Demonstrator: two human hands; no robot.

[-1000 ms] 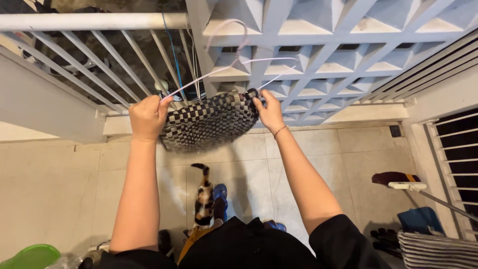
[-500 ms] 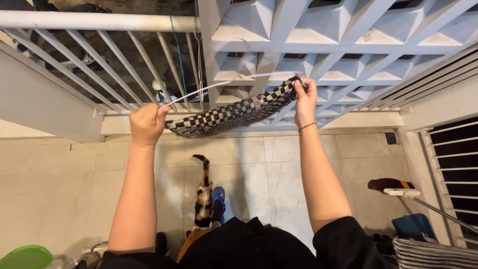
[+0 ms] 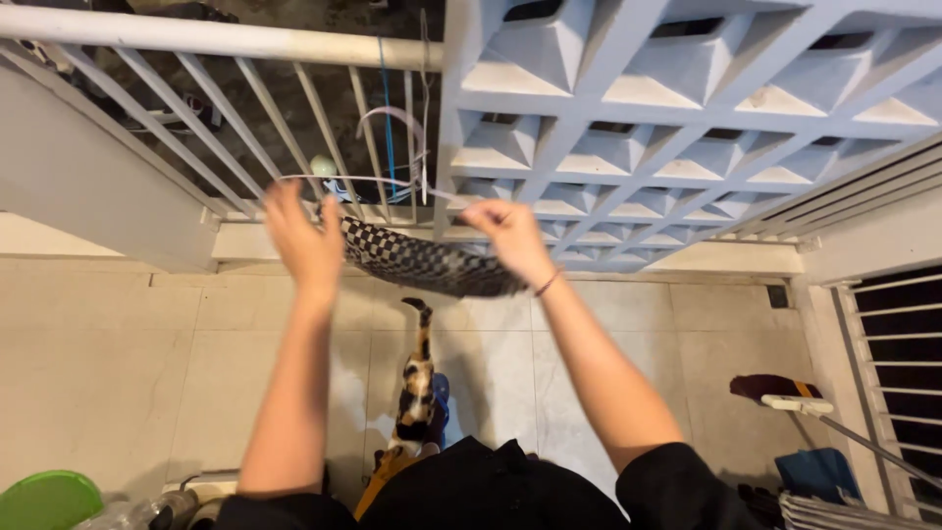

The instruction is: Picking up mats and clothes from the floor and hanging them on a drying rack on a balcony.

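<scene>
Far left, low in the corner, a green lid [image 3: 44, 499] is peeking in beside a clear bottle [image 3: 147, 510] on the tiled floor [image 3: 118, 373]. Above it, the white railing [image 3: 196, 37] is slanting across with its thin bars. Now the left hand [image 3: 302, 234] — it is reaching up in front of those bars, blurred, fingers curled over the left end of the checkered cloth [image 3: 424, 263]; it looks closed on the fabric, though the blur is hiding the fingertips. Just over the cloth, a white wire hanger [image 3: 392, 147] is hanging against the bars, its hook looping up by a blue cord [image 3: 385, 108]. The cloth itself is sagging in a dark black-and-white band between the two hands, held up in the air well above the floor. Below it a calico cat [image 3: 416, 388] is standing on the tiles, tail up. The right hand [image 3: 510, 236] — wrist band showing — is pinching the cloth's right end, fingers folded tight around it, in front of the pale blue lattice block wall [image 3: 687, 118]. Far right, a mop [image 3: 795, 397] is lying on the floor.
</scene>
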